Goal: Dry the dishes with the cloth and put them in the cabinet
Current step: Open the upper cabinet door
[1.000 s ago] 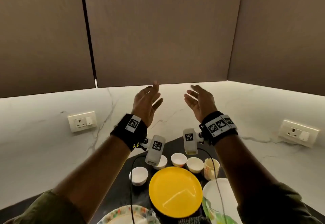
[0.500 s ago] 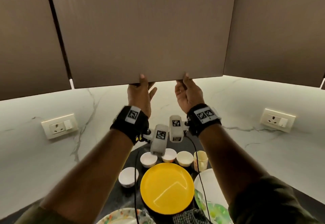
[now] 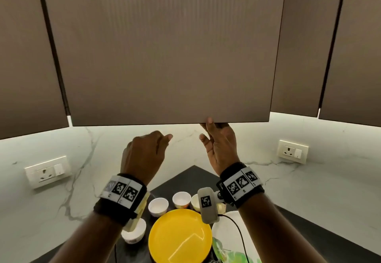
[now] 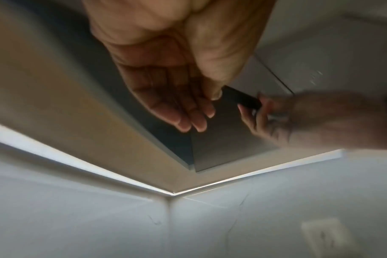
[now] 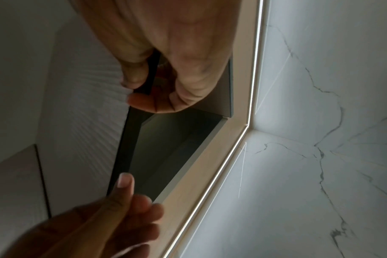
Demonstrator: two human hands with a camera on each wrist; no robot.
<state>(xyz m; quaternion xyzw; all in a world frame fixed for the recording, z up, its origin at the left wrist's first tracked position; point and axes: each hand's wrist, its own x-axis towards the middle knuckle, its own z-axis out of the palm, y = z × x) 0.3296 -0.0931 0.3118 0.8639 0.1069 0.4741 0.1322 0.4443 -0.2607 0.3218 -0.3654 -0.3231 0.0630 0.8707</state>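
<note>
The brown ribbed cabinet door [image 3: 165, 56] hangs tilted out toward me. My right hand [image 3: 216, 135] pinches its lower edge, thumb in front and fingers behind; the right wrist view shows that hand [image 5: 157, 97] round the dark door edge [image 5: 130, 139], with the cabinet gap behind it. My left hand [image 3: 148, 149] hovers just under the edge, loosely curled and holding nothing; its relaxed fingers [image 4: 188, 118] touch nothing. On the dark counter below lie a yellow plate [image 3: 179, 236], small white bowls [image 3: 158, 207] and a white plate [image 3: 228, 225].
Closed cabinet doors flank the tilted one at the left [image 3: 26, 56] and right [image 3: 305, 46]. The marble wall carries a socket on the left [image 3: 47, 171] and on the right [image 3: 292, 151]. A patterned plate [image 3: 233, 256] lies at the bottom edge.
The door has swung further out toward me. My left hand let go of its edge and dropped just below it. My right hand still holds the edge, further to the right.
</note>
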